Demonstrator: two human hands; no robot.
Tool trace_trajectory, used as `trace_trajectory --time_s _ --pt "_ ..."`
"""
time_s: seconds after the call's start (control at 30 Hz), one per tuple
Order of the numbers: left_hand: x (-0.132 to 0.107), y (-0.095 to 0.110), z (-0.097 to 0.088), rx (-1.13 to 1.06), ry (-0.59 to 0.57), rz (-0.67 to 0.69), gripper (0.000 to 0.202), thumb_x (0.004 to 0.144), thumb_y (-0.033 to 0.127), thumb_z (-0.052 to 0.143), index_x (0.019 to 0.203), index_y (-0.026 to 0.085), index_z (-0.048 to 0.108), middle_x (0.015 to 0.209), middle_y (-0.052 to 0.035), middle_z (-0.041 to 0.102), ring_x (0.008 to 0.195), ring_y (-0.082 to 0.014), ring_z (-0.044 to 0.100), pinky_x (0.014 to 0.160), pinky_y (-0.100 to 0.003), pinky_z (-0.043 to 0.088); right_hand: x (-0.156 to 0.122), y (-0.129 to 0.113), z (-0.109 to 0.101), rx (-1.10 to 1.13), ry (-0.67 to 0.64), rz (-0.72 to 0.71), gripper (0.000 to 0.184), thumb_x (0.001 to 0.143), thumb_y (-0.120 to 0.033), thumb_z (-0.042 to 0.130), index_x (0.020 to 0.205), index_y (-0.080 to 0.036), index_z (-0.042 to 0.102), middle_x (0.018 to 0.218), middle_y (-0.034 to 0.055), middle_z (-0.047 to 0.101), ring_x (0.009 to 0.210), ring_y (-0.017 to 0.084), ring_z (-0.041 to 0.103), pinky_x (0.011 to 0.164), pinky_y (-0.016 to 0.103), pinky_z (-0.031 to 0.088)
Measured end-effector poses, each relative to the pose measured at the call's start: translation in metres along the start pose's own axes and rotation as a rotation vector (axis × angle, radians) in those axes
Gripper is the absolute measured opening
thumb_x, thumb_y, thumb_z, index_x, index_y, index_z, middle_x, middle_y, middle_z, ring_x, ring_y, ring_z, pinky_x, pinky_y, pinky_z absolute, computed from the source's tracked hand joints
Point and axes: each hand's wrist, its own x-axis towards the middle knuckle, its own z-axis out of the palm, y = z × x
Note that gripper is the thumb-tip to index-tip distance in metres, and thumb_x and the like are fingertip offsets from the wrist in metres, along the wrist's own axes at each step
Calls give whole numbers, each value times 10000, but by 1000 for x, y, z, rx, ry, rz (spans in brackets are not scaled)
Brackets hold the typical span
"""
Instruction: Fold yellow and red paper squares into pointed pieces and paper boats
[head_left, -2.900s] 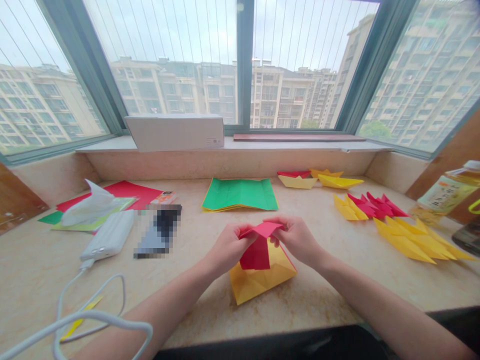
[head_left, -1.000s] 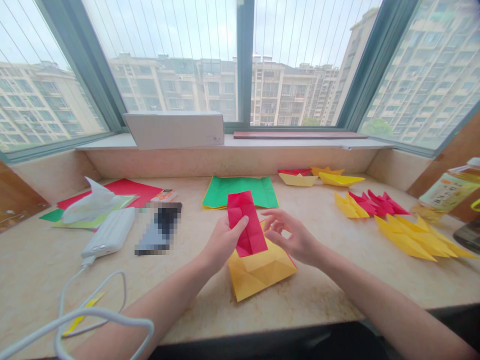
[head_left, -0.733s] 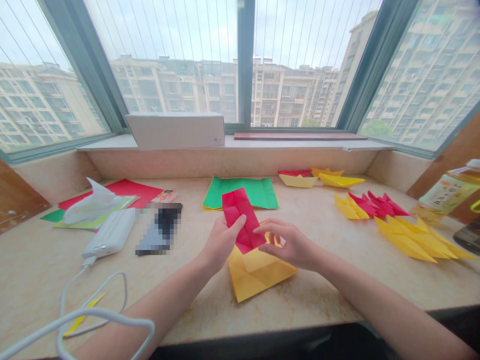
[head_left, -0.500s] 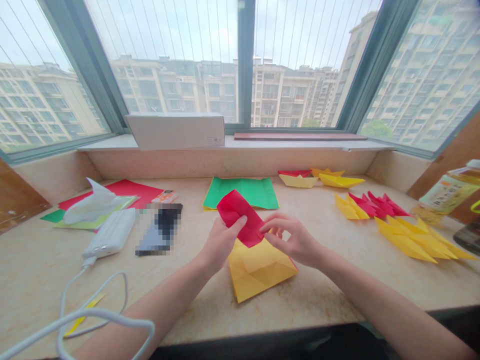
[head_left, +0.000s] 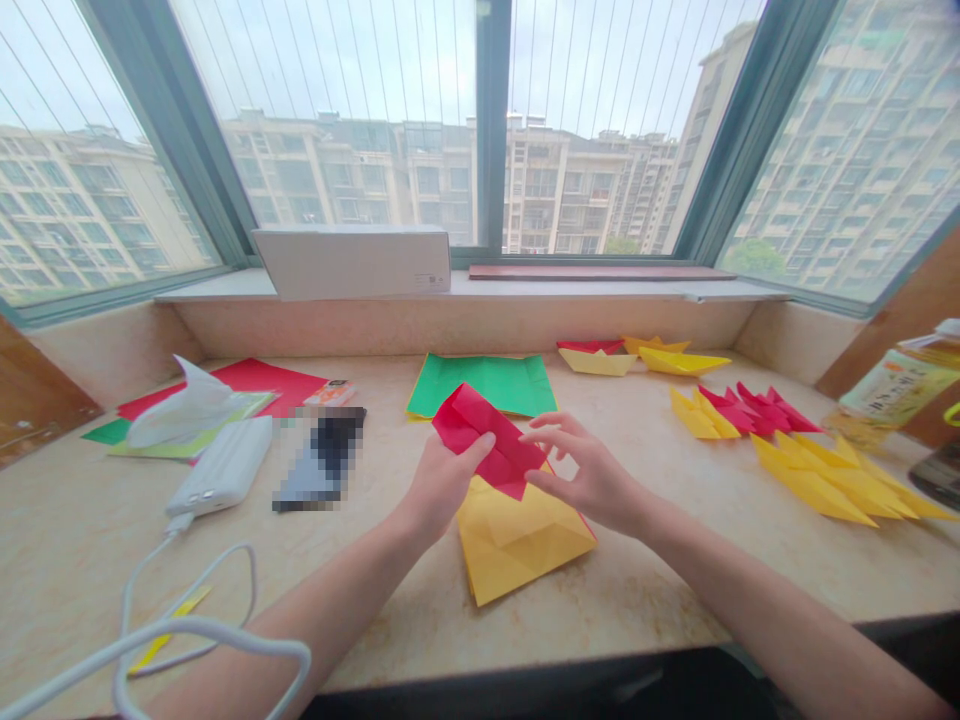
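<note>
Our left hand (head_left: 441,482) holds the red paper (head_left: 471,417) above the counter (head_left: 637,620), thumb on its face and fingers behind; our right hand (head_left: 583,470) is at the paper's right-hand end, thumb and forefinger spread about its corner, and we cannot tell whether either touches. Half a second ago those two met on that corner; now they are parted, and the paper, which a second ago pointed mostly away from us, slants across, its far end to the left. We judge that the left hand alone bears it now, and that its folds are still being worked. From the left, we see the power bank (head_left: 221,470) and a blurred dark object (head_left: 319,465), both well apart from the paper. The green paper (head_left: 487,378) lies behind the red one, the yellow paper (head_left: 517,550) below it, nearer us. Further right sit boats (head_left: 681,363), folded pieces (head_left: 821,478) and a bottle (head_left: 892,388), all unmoved.
</note>
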Motion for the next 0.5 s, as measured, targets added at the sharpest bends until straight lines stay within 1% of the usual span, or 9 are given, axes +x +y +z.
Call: trace_trajectory --time_s 0.1,0.2,0.27,0.37,0.5 --pt "-1 1 2 -41 -13 -13 317 747 317 769 992 139 674 974 -91 742 889 -258 700 835 -391 545 0 2 0 -51 -18 -41 429 849 -225 700 1263 -271 601 1267 97 536 1164 245 585 1004 433 501" --pt "-2 3 4 -71 -15 -23 321 735 308 780 990 145 674 943 -79 746 871 -254 704 820 -382 549 0 2 -1 -80 -40 -71 511 840 -218 703 1324 -278 551 1288 97 542 1176 248 590 1006 423 509" --pt "-3 4 5 -94 -13 -31 321 734 303 782 993 150 671 952 -78 748 879 -249 706 818 -370 549 -1 0 -1 -111 -44 -98 531 851 -182 667 1353 -280 525 1304 97 552 1182 249 593 1004 422 514" --pt "-5 6 7 -139 3 -52 343 733 293 786 1022 153 665 984 -82 749 894 -245 708 821 -361 552 -1 -1 -1 -200 -34 -142 515 875 -131 587 1368 -266 520 1335 110 559 1190 256 596 999 430 518" --pt "-6 7 8 -179 -2 -98 385 715 282 803 1045 145 660 1010 -95 746 911 -248 709 832 -368 558 -2 2 0 -331 -7 -190 422 914 -118 519 1311 -251 569 1320 111 593 1184 256 605 985 429 526"
